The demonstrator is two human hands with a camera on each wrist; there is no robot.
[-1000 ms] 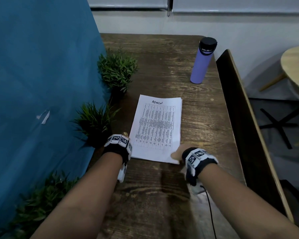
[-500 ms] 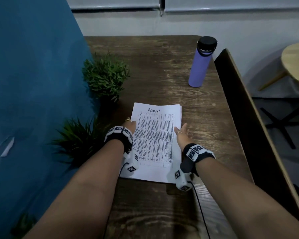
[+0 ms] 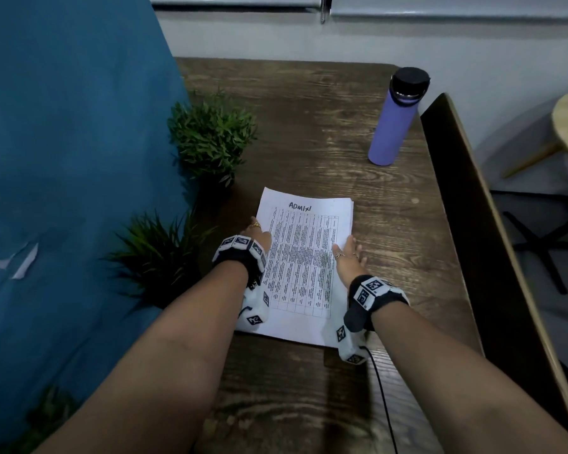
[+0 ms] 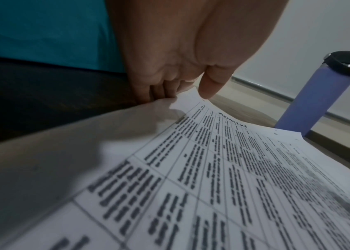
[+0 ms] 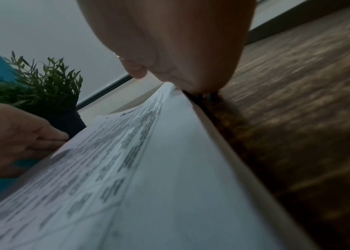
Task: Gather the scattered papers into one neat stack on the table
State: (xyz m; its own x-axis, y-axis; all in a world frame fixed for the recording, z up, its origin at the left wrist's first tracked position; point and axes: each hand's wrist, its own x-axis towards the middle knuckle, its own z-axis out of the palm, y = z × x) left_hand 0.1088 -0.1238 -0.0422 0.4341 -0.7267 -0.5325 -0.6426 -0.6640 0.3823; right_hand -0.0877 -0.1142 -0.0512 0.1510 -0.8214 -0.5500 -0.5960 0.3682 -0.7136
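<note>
A stack of white printed papers [image 3: 305,267], headed with a handwritten word, lies on the dark wooden table [image 3: 309,126]. My left hand [image 3: 258,232] stands against the stack's left long edge, and my right hand [image 3: 348,257] against its right long edge. In the left wrist view the left hand [image 4: 180,67] has straight fingers [image 4: 159,91] down beside the papers [image 4: 233,169], the thumb tip touching the top sheet. In the right wrist view the right hand [image 5: 180,50] meets the far right edge of the papers [image 5: 126,169]; the left hand [image 5: 9,135] shows opposite.
A purple bottle [image 3: 395,119] with a black cap stands at the back right. Two small green plants [image 3: 210,136] [image 3: 158,253] line the left side beside a blue partition [image 3: 63,158]. A dark raised board [image 3: 466,224] borders the table's right edge. A black cable [image 3: 382,404] trails from my right wrist.
Both hands moved forward from the stack's near corners to its long sides, flanking it. Over the last half second they hold almost still.
</note>
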